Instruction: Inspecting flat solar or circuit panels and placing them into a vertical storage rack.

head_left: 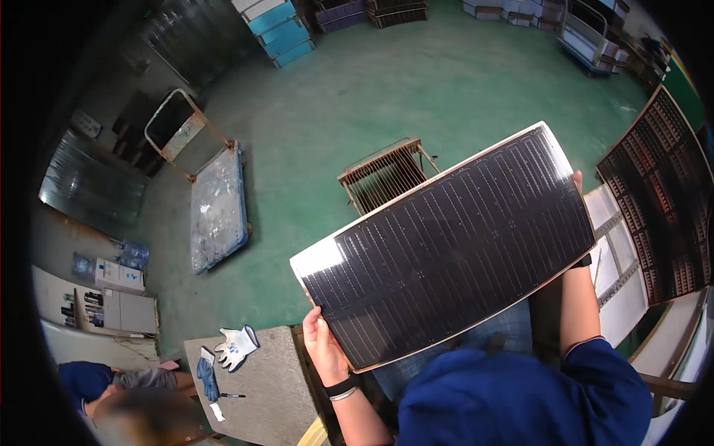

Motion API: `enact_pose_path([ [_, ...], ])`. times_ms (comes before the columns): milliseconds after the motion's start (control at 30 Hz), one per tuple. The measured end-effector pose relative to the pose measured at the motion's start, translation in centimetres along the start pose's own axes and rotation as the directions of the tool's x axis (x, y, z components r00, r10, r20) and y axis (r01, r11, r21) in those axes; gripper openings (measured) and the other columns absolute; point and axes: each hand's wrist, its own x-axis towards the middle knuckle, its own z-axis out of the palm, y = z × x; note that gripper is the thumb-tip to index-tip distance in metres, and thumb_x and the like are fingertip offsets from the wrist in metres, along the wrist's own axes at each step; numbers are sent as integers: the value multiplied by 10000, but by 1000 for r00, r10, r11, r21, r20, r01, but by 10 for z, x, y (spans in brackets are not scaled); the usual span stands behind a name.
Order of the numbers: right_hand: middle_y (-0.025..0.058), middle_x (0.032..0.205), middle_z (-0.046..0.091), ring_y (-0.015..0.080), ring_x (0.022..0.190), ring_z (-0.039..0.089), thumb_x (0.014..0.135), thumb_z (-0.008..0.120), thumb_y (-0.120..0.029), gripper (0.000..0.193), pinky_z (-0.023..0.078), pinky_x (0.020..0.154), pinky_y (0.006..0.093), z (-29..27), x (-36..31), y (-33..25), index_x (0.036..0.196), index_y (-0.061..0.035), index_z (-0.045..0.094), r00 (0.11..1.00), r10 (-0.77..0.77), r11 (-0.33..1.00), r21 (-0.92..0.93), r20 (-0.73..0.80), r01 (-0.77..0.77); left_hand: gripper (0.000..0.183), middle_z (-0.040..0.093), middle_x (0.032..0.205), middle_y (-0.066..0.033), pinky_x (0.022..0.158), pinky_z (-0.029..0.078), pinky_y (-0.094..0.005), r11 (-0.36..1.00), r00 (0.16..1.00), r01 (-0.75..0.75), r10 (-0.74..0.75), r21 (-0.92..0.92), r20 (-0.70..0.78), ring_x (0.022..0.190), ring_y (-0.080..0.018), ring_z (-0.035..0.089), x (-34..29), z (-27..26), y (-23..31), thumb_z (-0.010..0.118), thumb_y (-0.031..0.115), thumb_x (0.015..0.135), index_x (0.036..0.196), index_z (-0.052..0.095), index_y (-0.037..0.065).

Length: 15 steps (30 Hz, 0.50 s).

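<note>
A large black circuit board panel (446, 245) with rows of fine printed traces and a pale border is held tilted in front of me, its right end higher in view. My left hand (323, 346) grips its lower left edge, thumb on top and the other fingers underneath. At the right end my right hand (578, 181) holds the edge; only fingertips show, as the panel covers the rest. Light glares off the panel's upper corners. Just beyond it stands a slatted metal rack (387, 175), partly hidden by the panel.
A grey table (275, 394) at lower left bears gloves (236, 347) and a pen (233, 395). Another person (141, 394) is beyond it. A platform cart (218, 208) stands left on the green floor. More dark patterned panels (662, 193) and white boards (611, 260) are at right.
</note>
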Motion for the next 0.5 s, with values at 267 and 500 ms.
enact_pose_path([
  [267,60,1045,593,149,963,559,914,477,-516,519,485,857,303,1,-5,-3,1166,-74,573,1000,13,989,-146,-8,-14,168,571,1160,-100,928,470,-333,999,1000,10,-9,-39,14,1054,-186,556,0,-1,2,514,93,935,1092,549,45],
  [500,64,1056,589,151,981,551,922,466,-508,506,478,877,291,-5,-3,-5,1175,-82,566,994,1,983,-181,110,19,168,572,1149,-97,919,473,-326,1000,1000,15,-15,-23,-1,1046,-186,559,1,0,1,508,97,939,1095,548,51],
])
